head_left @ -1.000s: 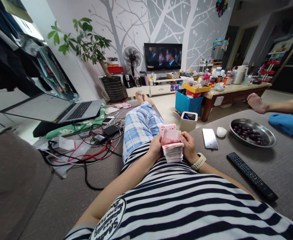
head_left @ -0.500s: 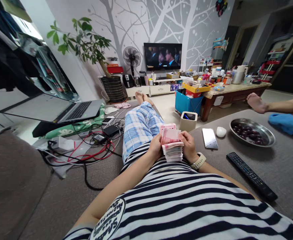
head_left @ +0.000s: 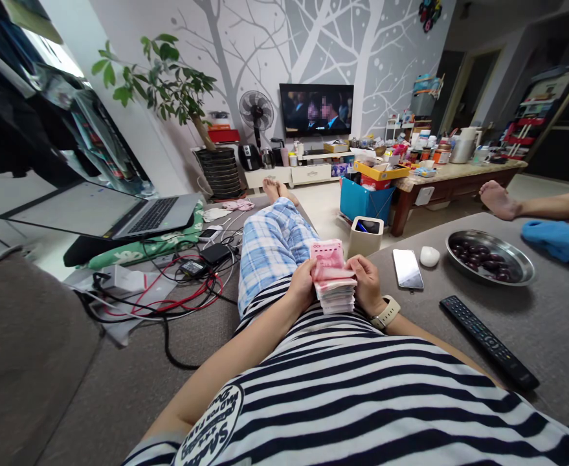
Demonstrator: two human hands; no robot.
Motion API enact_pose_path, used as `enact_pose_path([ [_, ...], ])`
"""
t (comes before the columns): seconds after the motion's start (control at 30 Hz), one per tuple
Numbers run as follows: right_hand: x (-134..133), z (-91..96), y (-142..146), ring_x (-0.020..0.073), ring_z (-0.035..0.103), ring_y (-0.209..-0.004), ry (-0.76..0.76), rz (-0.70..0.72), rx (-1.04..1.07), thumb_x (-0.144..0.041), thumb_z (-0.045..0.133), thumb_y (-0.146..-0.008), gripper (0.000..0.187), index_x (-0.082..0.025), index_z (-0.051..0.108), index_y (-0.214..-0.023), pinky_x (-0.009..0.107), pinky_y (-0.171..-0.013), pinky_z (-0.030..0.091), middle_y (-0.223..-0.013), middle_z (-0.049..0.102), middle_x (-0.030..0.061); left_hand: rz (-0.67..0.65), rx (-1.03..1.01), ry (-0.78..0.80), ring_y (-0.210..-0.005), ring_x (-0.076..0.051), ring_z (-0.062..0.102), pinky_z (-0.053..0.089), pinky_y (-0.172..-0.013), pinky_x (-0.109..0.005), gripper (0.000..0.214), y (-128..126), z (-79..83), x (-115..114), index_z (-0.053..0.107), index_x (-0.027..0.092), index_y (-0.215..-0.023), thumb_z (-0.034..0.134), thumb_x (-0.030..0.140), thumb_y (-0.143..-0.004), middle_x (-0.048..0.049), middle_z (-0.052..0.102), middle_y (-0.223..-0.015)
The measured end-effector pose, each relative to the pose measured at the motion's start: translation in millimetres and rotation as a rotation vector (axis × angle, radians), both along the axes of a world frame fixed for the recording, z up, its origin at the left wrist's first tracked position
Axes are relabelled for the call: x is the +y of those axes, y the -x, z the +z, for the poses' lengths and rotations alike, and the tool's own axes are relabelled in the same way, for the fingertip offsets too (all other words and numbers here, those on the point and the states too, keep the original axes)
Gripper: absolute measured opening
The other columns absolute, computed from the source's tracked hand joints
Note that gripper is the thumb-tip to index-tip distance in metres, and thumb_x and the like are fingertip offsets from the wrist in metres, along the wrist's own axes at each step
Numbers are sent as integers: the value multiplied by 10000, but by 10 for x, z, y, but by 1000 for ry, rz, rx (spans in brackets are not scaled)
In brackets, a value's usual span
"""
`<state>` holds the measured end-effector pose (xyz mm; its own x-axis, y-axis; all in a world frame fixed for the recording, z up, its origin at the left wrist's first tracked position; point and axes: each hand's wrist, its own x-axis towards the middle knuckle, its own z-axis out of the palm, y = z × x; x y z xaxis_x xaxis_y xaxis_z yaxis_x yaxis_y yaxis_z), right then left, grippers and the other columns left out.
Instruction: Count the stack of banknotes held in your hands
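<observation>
A thick stack of pink banknotes (head_left: 333, 285) rests on my lap over my striped shirt. My left hand (head_left: 301, 288) grips its left side, fingers curled round the notes. My right hand (head_left: 368, 283), with a pale watch on the wrist, holds the right side, its thumb pressed on the top note. Some upper notes stand folded up away from me.
A phone (head_left: 407, 268), a white earbud case (head_left: 429, 256), a metal bowl of dark fruit (head_left: 490, 257) and a remote (head_left: 488, 340) lie on the sofa to my right. A laptop (head_left: 119, 213) and tangled cables (head_left: 177, 291) sit left. Another person's foot (head_left: 498, 199) lies far right.
The raised top notes have shifted slightly as my thumbs work them; both hands stay in place on the stack.
</observation>
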<state>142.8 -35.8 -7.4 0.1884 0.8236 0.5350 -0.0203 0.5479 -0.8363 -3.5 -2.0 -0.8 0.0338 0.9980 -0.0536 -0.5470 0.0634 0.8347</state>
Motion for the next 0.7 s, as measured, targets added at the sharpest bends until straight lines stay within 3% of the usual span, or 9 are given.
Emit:
enact_pose_path([
  [0.13, 2, -17, 1, 161, 482, -583, 30, 49, -1, -559, 598, -904, 416, -227, 567, -655, 313, -597, 402, -614, 573, -3, -66, -28, 17, -794, -228, 717, 551, -841, -378, 211, 8, -11, 2, 653, 169, -772, 790, 288, -665, -35, 734, -746],
  [0.4, 50, -37, 18, 129, 386, -574, 73, -65, 28, -487, 795, -741, 381, -221, 526, -692, 283, -544, 323, -627, 458, -50, -146, 0, -21, -779, -238, 726, 567, -803, -375, 250, 37, 68, -81, 664, 170, -815, 827, 255, -645, -35, 740, -738],
  [0.53, 78, -64, 2, 133, 412, -604, 92, -102, 34, -456, 777, -756, 346, -221, 523, -754, 283, -577, 344, -673, 469, -51, -185, -18, -30, -790, -236, 732, 571, -821, -384, 340, 32, 52, -82, 664, 168, -869, 864, 241, -604, -43, 751, -775],
  [0.7, 84, -91, -23, 134, 372, -604, 93, -71, -55, -451, 683, -836, 360, -218, 479, -654, 287, -583, 323, -624, 414, -51, -184, -20, -29, -785, -226, 732, 572, -848, -384, 356, 25, 45, -86, 680, 161, -900, 855, 203, -593, -52, 764, -806],
])
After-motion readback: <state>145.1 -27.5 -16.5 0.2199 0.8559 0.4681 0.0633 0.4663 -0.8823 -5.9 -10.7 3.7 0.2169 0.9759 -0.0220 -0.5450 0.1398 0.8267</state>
